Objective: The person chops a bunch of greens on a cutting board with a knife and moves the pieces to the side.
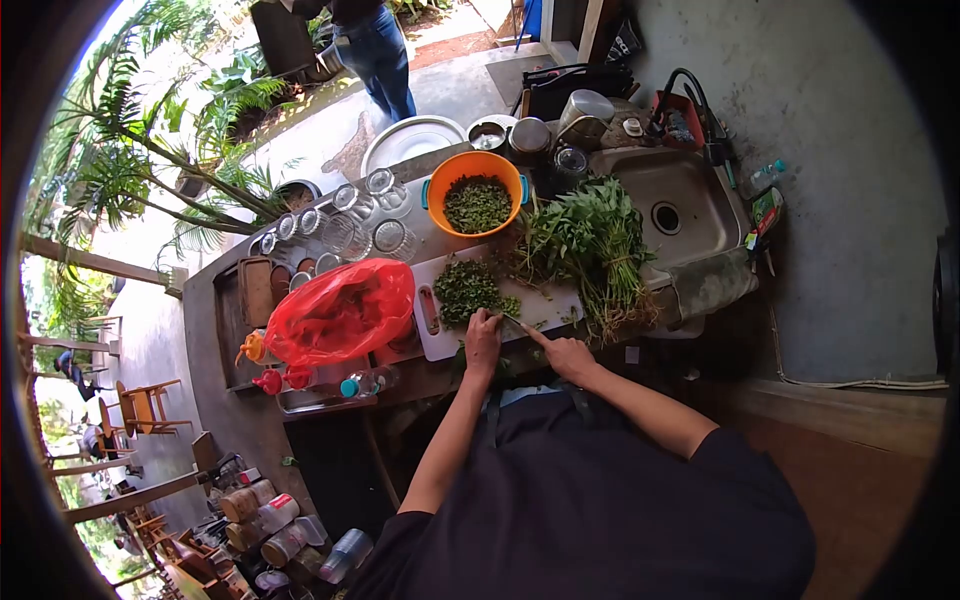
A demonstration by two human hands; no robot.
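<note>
My right hand is closed round the handle of a knife, whose blade points left toward my other hand. My left hand has its fingers bent down onto a small bunch of leafy greens on the white cutting board. Just beyond it lies a pile of chopped greens. Whole leafy stalks with roots are heaped over the board's right side and the counter. Behind the board stands an orange colander with blue-green handles, holding more chopped greens.
A red plastic bag and a clear bottle are left of the board. Several upturned glasses stand farther back. On the right is a metal sink with a cloth over its edge. Another person stands beyond the counter.
</note>
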